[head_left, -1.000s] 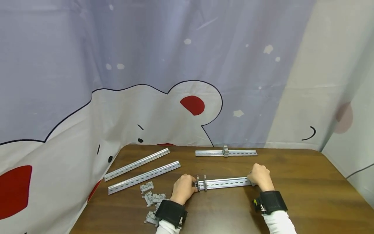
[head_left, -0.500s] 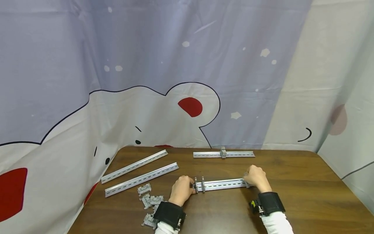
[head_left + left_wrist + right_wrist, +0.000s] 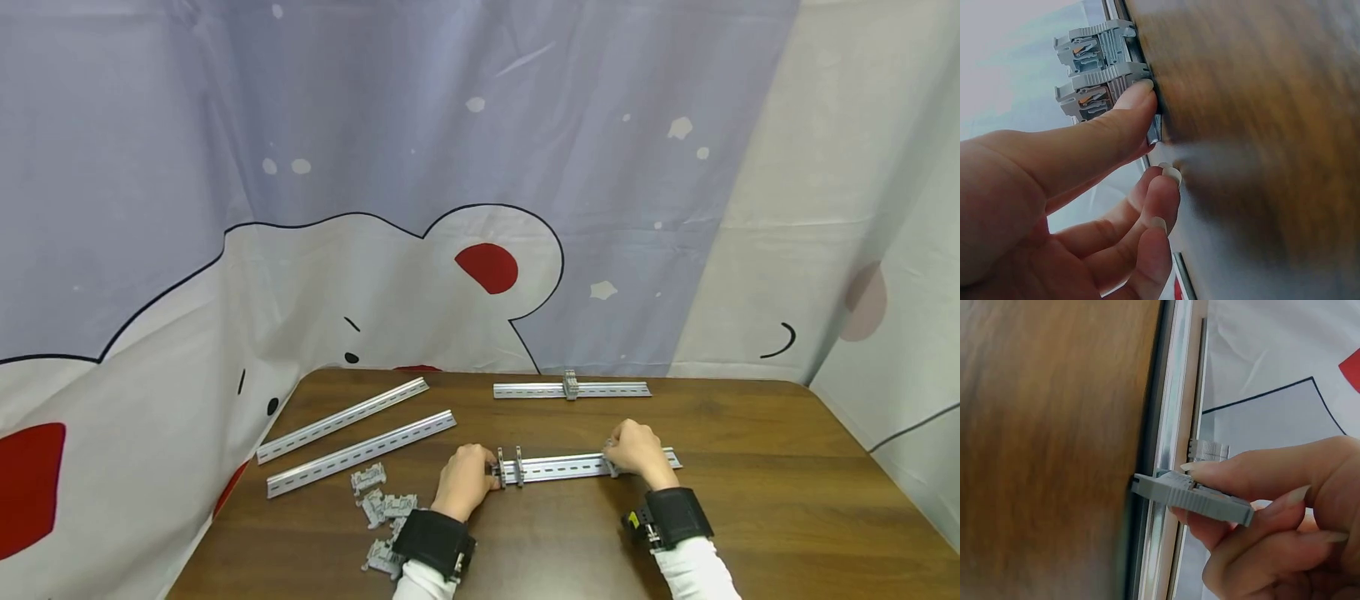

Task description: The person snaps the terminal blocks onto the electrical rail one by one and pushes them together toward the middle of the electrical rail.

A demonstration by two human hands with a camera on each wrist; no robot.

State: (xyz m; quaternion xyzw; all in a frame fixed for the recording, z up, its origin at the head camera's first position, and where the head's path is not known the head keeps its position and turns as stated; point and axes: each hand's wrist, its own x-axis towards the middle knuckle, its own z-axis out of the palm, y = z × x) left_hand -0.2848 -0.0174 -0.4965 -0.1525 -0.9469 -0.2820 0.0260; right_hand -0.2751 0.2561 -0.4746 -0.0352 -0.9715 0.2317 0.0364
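Observation:
A slotted metal DIN rail [image 3: 558,469] lies crosswise on the table. At its left end, my left hand [image 3: 462,482] grips the rail, with the thumb pressed beside the nearest grey terminal block [image 3: 1091,90]. A second terminal block [image 3: 1100,47] stands close by on the same rail. Toward the right end, my right hand [image 3: 639,452] pinches another grey terminal block [image 3: 1200,503] between thumb and fingers. That block sits across the rail, and a short piece of rail shows to the right of the hand.
Two bare DIN rails [image 3: 360,454] [image 3: 341,419] lie slanted at the left. Several loose terminal blocks [image 3: 367,477] are heaped left of my left forearm. A farther rail [image 3: 611,389] carries a cluster of blocks [image 3: 571,385] near the back edge. A patterned curtain [image 3: 375,283] hangs behind the table [image 3: 765,467].
My right hand has moved left along the rail with its terminal block, uncovering the rail's right end. The left hand stays at the left end. The head view has shifted slightly.

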